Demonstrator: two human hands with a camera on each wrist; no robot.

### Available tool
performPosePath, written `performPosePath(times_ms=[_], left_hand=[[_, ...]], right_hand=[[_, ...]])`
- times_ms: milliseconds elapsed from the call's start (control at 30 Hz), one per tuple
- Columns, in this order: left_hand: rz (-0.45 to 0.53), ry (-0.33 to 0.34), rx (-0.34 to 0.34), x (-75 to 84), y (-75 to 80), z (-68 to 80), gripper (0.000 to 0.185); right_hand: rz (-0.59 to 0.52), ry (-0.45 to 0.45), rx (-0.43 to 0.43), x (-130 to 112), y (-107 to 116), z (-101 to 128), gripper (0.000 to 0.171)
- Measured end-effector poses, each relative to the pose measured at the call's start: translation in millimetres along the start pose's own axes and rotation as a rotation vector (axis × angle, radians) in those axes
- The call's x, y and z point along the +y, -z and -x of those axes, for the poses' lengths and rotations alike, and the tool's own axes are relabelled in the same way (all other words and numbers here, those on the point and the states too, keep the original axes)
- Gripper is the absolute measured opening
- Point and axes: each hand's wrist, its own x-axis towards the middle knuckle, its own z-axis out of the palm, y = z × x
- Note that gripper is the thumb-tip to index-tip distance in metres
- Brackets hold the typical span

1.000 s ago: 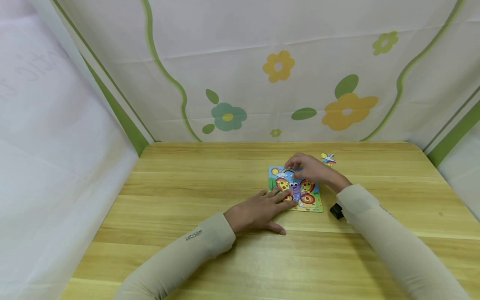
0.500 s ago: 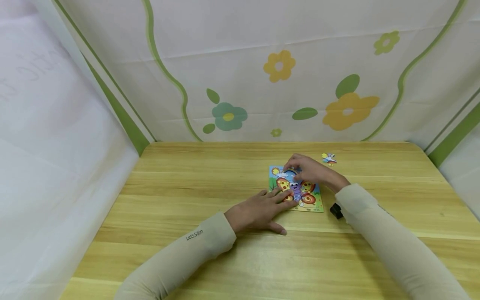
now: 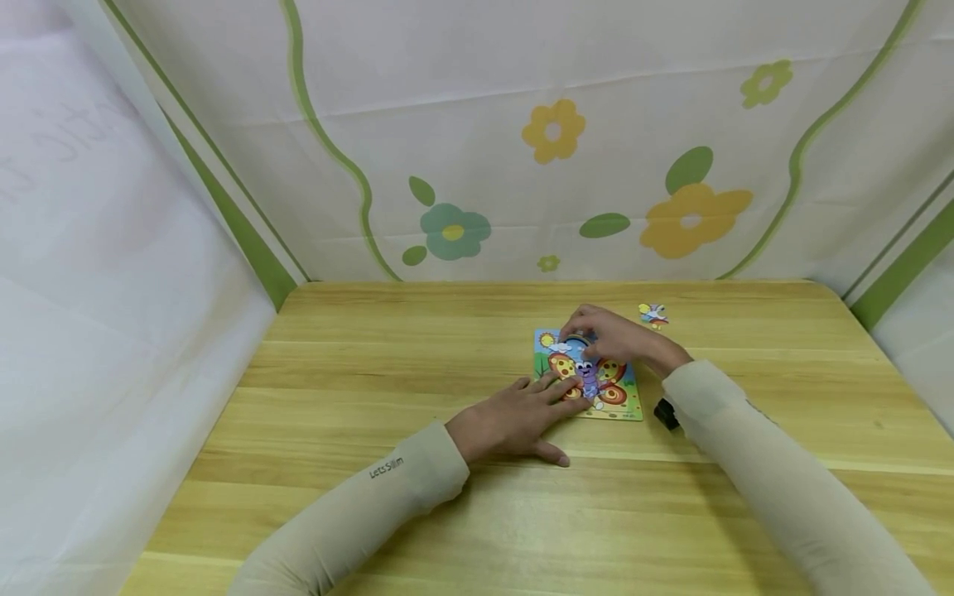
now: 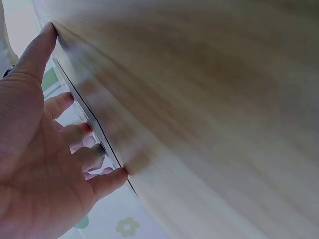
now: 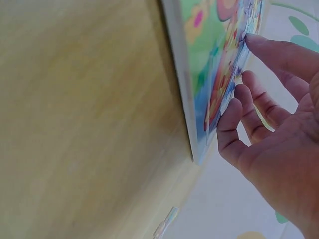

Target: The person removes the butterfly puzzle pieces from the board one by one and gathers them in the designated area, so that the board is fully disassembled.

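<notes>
A butterfly jigsaw board (image 3: pixel 632 407) lies on the wooden table, right of the middle. My left hand (image 3: pixel 514 416) rests palm down with spread fingers across its lower left part. The left wrist view shows those fingertips (image 4: pixel 117 180) along the edge of the board, thumb on the wood. Over the board's upper part, my right hand (image 3: pixel 609 335) curls thumb and fingers at the rainbow puzzle piece (image 3: pixel 576 338), which they partly cover. From the right wrist view, the right thumb (image 5: pixel 256 41) touches the picture surface, apart from the other fingers.
A loose cluster of colourful puzzle pieces (image 3: pixel 653 314) lies beyond the right hand, near the back of the table (image 3: pixel 417 331). Beside the right forearm sits a small black object (image 3: pixel 666 414), partly behind the sleeve. A white flowered cloth (image 3: pixel 492 165) hangs along the back edge.
My right hand has shifted slightly to the left at the rainbow part of the board. The left hand has stayed in place.
</notes>
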Motion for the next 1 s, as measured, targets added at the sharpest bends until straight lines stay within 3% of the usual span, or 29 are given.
performPosePath(times_ms=[567,1000], left_hand=[[0.008,-0.004,0.013,-0.7,-1.2,0.3,0.085],[-0.014,-0.014,0.018,-2.4,-2.3,-0.9,0.086]], right_hand=[[-0.010,0.011,-0.063,-4.9,3.9,-5.4,0.035],[0.009,-0.004,-0.046,-3.5,1.4,-6.7,0.035]])
